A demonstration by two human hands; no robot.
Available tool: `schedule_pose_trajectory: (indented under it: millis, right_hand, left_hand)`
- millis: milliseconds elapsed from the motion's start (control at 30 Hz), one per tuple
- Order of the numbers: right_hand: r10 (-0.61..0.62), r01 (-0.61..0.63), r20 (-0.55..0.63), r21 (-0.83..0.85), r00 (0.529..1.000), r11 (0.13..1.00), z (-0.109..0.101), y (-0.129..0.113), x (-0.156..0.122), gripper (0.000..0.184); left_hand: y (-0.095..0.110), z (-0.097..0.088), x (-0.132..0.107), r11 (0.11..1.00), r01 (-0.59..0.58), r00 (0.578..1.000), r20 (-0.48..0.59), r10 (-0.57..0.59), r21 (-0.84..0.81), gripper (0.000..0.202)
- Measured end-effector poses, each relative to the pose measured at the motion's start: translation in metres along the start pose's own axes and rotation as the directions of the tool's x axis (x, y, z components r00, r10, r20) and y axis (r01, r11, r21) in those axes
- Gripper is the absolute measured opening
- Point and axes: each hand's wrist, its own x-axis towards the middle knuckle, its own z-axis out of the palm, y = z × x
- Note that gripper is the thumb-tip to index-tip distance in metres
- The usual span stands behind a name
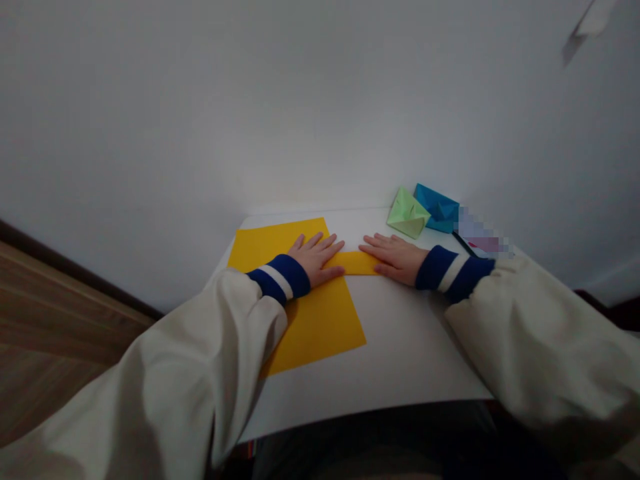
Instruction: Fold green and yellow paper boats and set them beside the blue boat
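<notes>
A narrow folded strip of yellow paper (pixel 357 263) lies flat across the middle of the white tabletop (pixel 395 353). My left hand (pixel 317 257) presses on its left end, palm down with the fingers spread. On the right end rests my right hand (pixel 395 257), flat, its fingers stretched toward the left. Between the two hands the strip's middle shows; its ends are hidden under them. Beneath my left hand and forearm is a larger sheet of yellow paper (pixel 320 327), lying flat on the left part of the table.
Two folded paper pieces stand at the back right, one light green (pixel 407 215) and one blue (pixel 437 207). Beside them lies a blurred-out flat item (pixel 480 233). A pale wall (pixel 320 107) rises behind the table, and wooden furniture (pixel 60 320) stands at the left.
</notes>
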Motion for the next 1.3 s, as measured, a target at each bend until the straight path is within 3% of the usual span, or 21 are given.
schedule_pose_trajectory:
  millis: [267,367,467,633,800,967,1067,1200,1267,1300]
  right_hand:
    - [0.197,-0.203,-0.053,-0.222,0.979,0.954,-0.001,0.005,-0.007,0.051]
    - [0.272,-0.304,-0.147,-0.284,0.951,0.909,-0.006,-0.001,-0.010,0.042]
    - [0.339,-0.392,-0.211,-0.309,0.917,0.867,-0.013,-0.010,-0.012,0.034]
    - [0.420,-0.457,-0.182,-0.288,0.889,0.842,-0.021,-0.018,-0.013,0.032]
    - [0.488,-0.503,-0.122,-0.217,0.864,0.837,-0.021,-0.018,-0.012,0.031]
    - [0.444,-0.462,-0.135,-0.172,0.886,0.870,-0.015,-0.002,-0.011,0.030]
    - [0.457,-0.473,-0.157,-0.082,0.875,0.877,-0.012,0.006,-0.008,0.029]
    - [0.474,-0.462,-0.223,0.106,0.852,0.881,-0.016,0.000,-0.003,0.024]
    - [0.468,-0.356,-0.255,0.382,0.846,0.853,-0.020,-0.007,-0.002,0.021]
    - [0.471,-0.279,-0.237,0.556,0.850,0.783,-0.021,-0.011,-0.002,0.022]
  left_hand:
    - [-0.003,0.000,0.001,0.986,0.165,0.986,0.018,-0.165,-0.008,0.051]
    - [-0.007,0.002,0.004,0.985,0.166,0.984,-0.061,-0.169,-0.048,0.048]
    - [-0.011,0.005,0.007,0.988,0.149,0.966,-0.210,-0.152,-0.034,0.040]
    - [-0.012,0.004,0.004,0.962,0.257,0.905,-0.372,-0.205,0.095,0.030]
    - [-0.016,0.001,0.003,0.956,0.239,0.925,-0.339,-0.171,0.170,0.022]
    - [-0.016,-0.002,0.002,0.970,0.203,0.923,-0.356,-0.144,0.134,0.023]
    - [-0.010,-0.006,0.001,0.987,0.154,0.914,-0.386,-0.123,0.049,0.036]
    - [-0.002,-0.010,0.000,0.998,-0.041,0.922,-0.382,0.059,0.053,0.048]
    - [0.000,-0.012,0.000,0.991,-0.121,0.908,-0.396,0.137,0.064,0.046]
    - [0.000,-0.012,0.000,0.987,-0.151,0.896,-0.413,0.163,0.062,0.044]
